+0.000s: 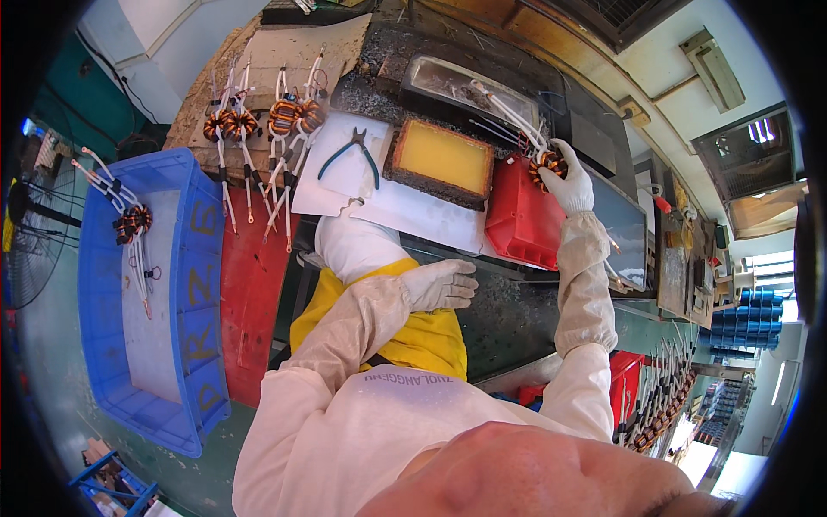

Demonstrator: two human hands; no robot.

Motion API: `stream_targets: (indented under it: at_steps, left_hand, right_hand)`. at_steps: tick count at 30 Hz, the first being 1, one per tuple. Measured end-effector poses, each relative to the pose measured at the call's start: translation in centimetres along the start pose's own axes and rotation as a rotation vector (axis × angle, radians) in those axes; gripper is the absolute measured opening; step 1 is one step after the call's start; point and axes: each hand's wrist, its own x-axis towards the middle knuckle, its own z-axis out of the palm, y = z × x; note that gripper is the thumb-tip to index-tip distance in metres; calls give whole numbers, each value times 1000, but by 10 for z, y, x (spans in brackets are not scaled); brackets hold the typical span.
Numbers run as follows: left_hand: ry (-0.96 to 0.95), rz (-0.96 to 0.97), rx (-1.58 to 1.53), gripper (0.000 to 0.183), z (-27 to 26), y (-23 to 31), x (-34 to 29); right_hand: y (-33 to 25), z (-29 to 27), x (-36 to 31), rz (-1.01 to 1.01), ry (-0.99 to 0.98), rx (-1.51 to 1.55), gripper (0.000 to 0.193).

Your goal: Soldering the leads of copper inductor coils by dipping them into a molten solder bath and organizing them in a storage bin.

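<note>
My right hand (568, 183), in a white glove, grips a toroidal coil (546, 169) wound with copper-coloured wire. The coil's white-sleeved leads (510, 114) reach up and left, their bare ends over a rectangular metal trough (431, 76). Just below the coil stands a red plastic bin (524, 215). My left hand (441, 285), also gloved, lies over the yellow cloth (431, 340) on my lap, its fingers stretched out and holding nothing. Diagonal cutters (355, 155) with dark handles lie on a white sheet (413, 202), beside a brown-rimmed tray (482, 191) of yellow material.
Several coils with leads (284, 116) lie on the bench's left part. Left of me, a blue crate (194, 302) holds another coil (133, 224), next to a red board (250, 319). A fan (39, 215) stands far left. More coils (663, 405) sit in a row behind my right arm.
</note>
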Motion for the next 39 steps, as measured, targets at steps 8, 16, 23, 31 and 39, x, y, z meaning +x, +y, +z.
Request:
stream_targets:
  at_steps: [8,16,23,31,39]
  left_hand:
    - [23,-19,22,54,8,4,-4]
    - [5,7,7,55,-1,-2,0]
    - [25,-11,16,57,5,2,-3]
    - [0,-4,16,59,2,1,-3]
    - [8,-17,54,59,4,2,-3]
  right_hand:
    - [-20,6,-17,282,189,42,60]
    - [-15,7,-1,295,179,-12,63]
    - [-15,6,8,328,149,6,65]
    - [-12,9,13,296,146,-94,66]
    - [-22,7,17,280,102,-218,66]
